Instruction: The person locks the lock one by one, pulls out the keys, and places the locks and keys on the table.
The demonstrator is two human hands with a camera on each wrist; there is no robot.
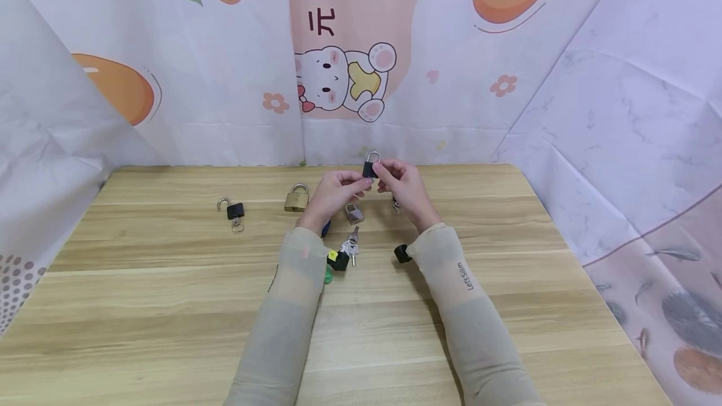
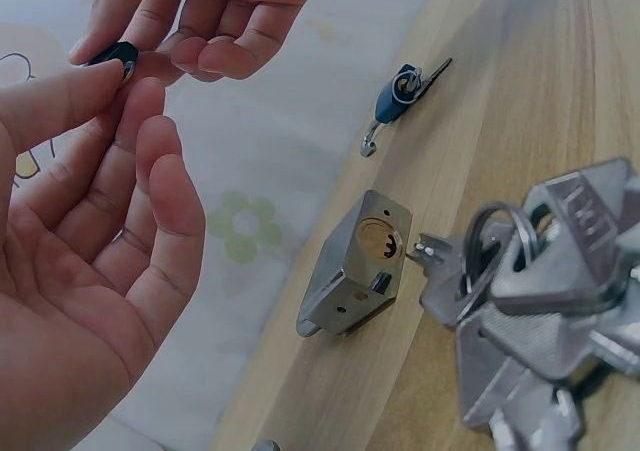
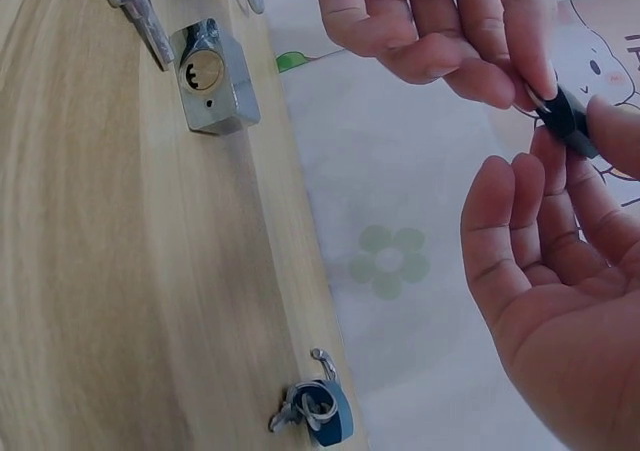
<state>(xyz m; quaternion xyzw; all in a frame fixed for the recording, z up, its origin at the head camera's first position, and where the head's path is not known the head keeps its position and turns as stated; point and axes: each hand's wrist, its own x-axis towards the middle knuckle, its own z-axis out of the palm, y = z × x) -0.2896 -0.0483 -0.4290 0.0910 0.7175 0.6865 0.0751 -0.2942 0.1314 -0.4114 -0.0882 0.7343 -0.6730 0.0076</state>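
Small black padlock (image 1: 369, 170), shackle uppermost, raised above the far edge of the table (image 1: 361, 362) — body pinched by the right hand (image 1: 407, 190), lower end by the left hand (image 1: 333, 196); key there, cannot tell. Apparently done: black padlock on the left (image 1: 235, 210) and dark padlock (image 3: 338, 423) near the right hand, shackles open. Apparently outstanding: brass padlock (image 1: 296, 201), shackle closed; silver padlock (image 1: 355, 213), keyway vacant. Pose: forearms extended forward, converging — wrists lifted.

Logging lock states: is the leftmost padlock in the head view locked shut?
No, the leftmost black padlock has its shackle swung open, one end free of the body.
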